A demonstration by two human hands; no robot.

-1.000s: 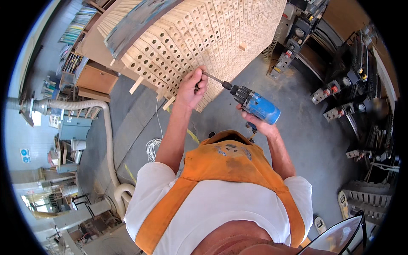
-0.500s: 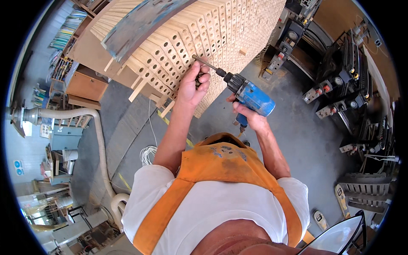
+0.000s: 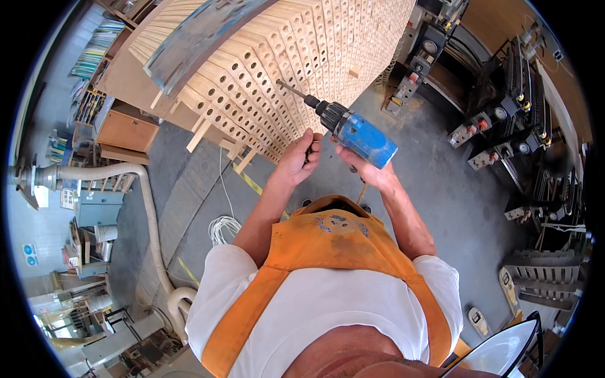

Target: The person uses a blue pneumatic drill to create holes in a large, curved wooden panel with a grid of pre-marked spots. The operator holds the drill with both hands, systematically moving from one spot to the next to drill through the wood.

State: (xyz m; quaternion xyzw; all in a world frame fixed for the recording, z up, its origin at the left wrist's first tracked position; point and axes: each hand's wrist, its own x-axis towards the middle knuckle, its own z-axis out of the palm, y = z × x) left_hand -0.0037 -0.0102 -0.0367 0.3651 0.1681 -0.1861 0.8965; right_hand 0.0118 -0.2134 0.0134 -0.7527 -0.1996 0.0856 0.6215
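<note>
A smooth white shirt [image 3: 334, 302] lies under an orange apron [image 3: 328, 242], its cloth creased, scuffed and smudged dark on the bib. Beyond it, the right hand [image 3: 372, 173] is wrapped around the grip of the drill [image 3: 362, 140]. The left hand [image 3: 296, 159] is curled about small dark pieces [image 3: 309, 153], too hidden to make out, just beside the drill.

The drill has a rounded blue plastic body, scratched and dusty at the back, a ribbed black collar and a slim metal bit [image 3: 291, 89] pointing up and left, in front of the wood [image 3: 283, 31]. Whether its tip touches is unclear. The wood is pale, grained strips packed side by side, pierced by rows of round holes; many nearer ones look dark-rimmed. A curved, paint-stained board [image 3: 189, 47] lies across it. Farther off runs a ribbed beige hose [image 3: 151, 220].
</note>
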